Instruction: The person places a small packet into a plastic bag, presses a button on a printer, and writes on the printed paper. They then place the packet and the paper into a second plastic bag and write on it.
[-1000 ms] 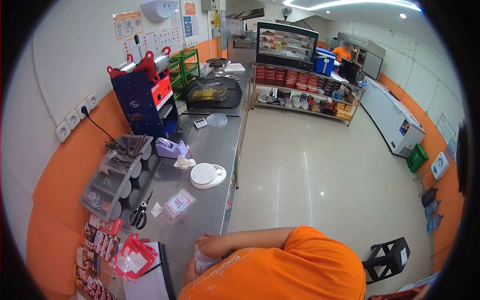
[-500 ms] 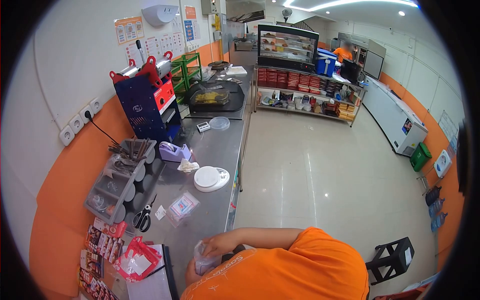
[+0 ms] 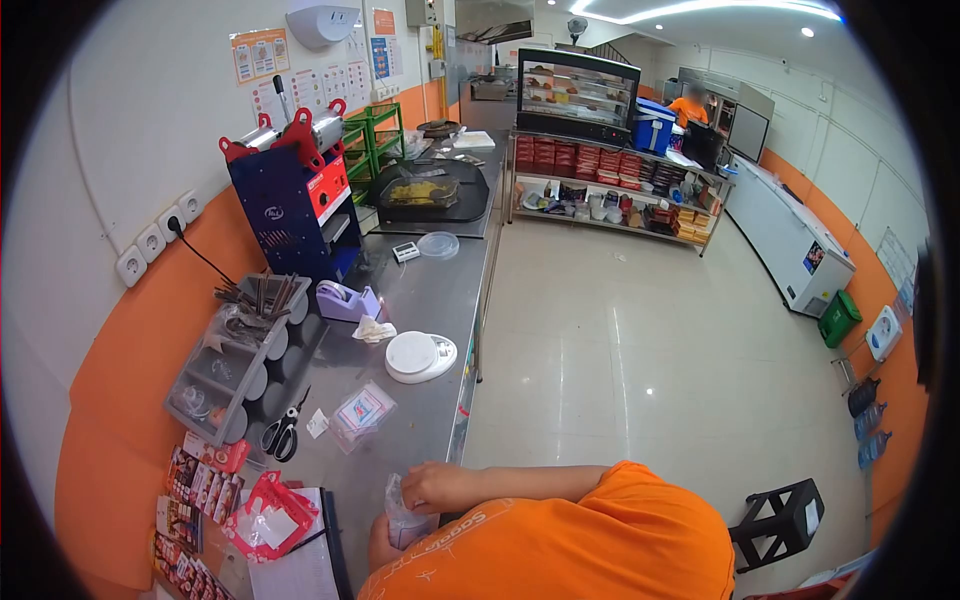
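Observation:
Near the front edge of the steel counter (image 3: 395,400), a clear plastic bag (image 3: 402,522) is held close to the body. My right hand (image 3: 435,487) is closed on the bag's upper part, its fingers bent over it. Lower down, my left hand (image 3: 383,543) grips the bag's side, partly hidden by the orange shirt. What the bag contains is hard to make out. Just beyond lies a flat clear packet with a printed label (image 3: 362,412). Black-handled scissors (image 3: 283,432) and a white scale (image 3: 420,357) lie farther off.
Left of my hands are a red packet (image 3: 268,515), a notebook (image 3: 300,565) and leaflets (image 3: 205,490). Along the wall stand a grey organizer (image 3: 225,385), purple tape dispenser (image 3: 347,302) and blue sealing machine (image 3: 290,215). A black stool (image 3: 780,522) is at right; a person (image 3: 688,108) stands far back.
My right hand has shifted slightly left and up on the bag, and its forearm looks straighter. The bag's top now shows a little higher.

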Tool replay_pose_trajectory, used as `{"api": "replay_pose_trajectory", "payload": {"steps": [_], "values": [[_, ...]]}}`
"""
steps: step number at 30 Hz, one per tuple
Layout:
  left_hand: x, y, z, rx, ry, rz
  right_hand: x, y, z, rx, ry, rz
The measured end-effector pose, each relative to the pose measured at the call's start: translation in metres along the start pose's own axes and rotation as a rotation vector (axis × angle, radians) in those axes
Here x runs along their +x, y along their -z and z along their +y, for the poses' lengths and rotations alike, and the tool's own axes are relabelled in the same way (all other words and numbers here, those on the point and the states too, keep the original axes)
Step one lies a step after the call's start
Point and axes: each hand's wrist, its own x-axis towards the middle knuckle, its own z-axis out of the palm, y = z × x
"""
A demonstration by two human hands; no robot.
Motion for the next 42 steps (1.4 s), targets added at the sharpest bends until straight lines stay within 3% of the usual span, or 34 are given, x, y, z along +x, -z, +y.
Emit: {"api": "replay_pose_trajectory", "payload": {"steps": [3, 5, 7, 8, 10, 11, 12, 13, 14, 16, 17, 19, 21, 23, 25, 26, 27, 29, 31, 32, 34, 37, 38, 42], "values": [[0.001, -0.005, -0.025, -0.053, -0.056, 0.042, 0.002, 0.000, -0.008, -0.092, -0.006, -0.084], [0.002, -0.001, -0.038, -0.066, -0.129, 0.072, 0.002, 0.000, -0.008, 0.034, -0.142, -0.235], [0.003, 0.012, -0.026, 0.316, -0.421, 0.160, 0.000, 0.005, -0.009, 0.136, -0.108, -0.168], [0.007, 0.020, -0.022, 0.313, -0.421, 0.159, -0.001, 0.006, -0.009, 0.241, -0.073, -0.100], [0.012, 0.031, -0.017, 0.772, -0.711, 0.248, 0.003, 0.001, -0.008, 0.145, 0.008, -0.016], [0.013, 0.028, -0.019, 0.770, -0.704, 0.244, 0.006, -0.004, -0.006, 0.048, 0.093, 0.067], [0.014, 0.023, -0.022, 0.976, -0.678, 0.323, 0.010, -0.009, -0.004, 0.055, 0.089, 0.062], [0.014, 0.020, -0.021, 1.182, -0.644, 0.400, 0.016, -0.015, 0.001, 0.086, 0.006, 0.036], [0.010, 0.017, -0.018, 1.184, -0.632, 0.396, 0.019, -0.020, 0.006, 0.117, -0.074, 0.009], [0.002, 0.014, -0.003, 1.077, -0.365, 0.174, 0.025, -0.019, 0.025, 0.238, -0.160, 0.009], [0.001, 0.016, -0.002, 1.079, -0.358, 0.179, 0.029, -0.014, 0.035, 0.346, -0.247, 0.011], [-0.002, 0.020, -0.004, 0.738, -0.399, 0.087, 0.033, -0.006, 0.050, 0.582, -0.541, 0.156], [-0.004, 0.025, -0.007, 0.762, -0.423, 0.098, 0.036, -0.016, 0.072, 0.539, -0.549, 0.476], [-0.007, 0.040, -0.011, 0.816, -0.418, 0.125, 0.039, -0.031, 0.087, 0.568, -0.553, 0.587], [-0.009, 0.064, 0.006, 0.878, -0.295, 0.202, 0.037, -0.050, 0.084, 0.107, -0.318, 0.821], [-0.010, 0.080, 0.004, 0.945, -0.196, 0.293, 0.030, -0.055, 0.076, 0.056, -0.284, 0.757], [-0.015, 0.100, -0.001, 0.967, -0.229, 0.453, 0.022, -0.047, 0.054, 0.007, -0.248, 0.690], [-0.026, 0.140, 0.011, 1.095, -0.221, 0.667, 0.008, -0.049, 0.033, 0.002, -0.248, 0.266], [-0.038, 0.173, 0.010, 1.030, -0.110, 0.771, 0.006, -0.058, 0.040, -0.039, -0.127, 0.155], [-0.047, 0.181, 0.006, 1.055, 0.033, 0.755, 0.008, -0.058, 0.043, -0.138, -0.013, 0.140], [-0.062, 0.191, -0.007, 1.062, 0.201, 0.712, 0.008, -0.057, 0.044, -0.179, -0.023, 0.197], [-0.062, 0.177, -0.020, 0.914, 0.202, 0.615, 0.012, -0.044, 0.033, -0.235, -0.075, 0.332], [-0.057, 0.171, -0.022, 0.945, 0.085, 0.531, 0.011, -0.039, 0.030, -0.221, -0.075, 0.374], [-0.024, 0.135, -0.026, 1.095, -0.035, 0.416, 0.000, -0.037, 0.024, -0.119, -0.076, 0.391]]}}
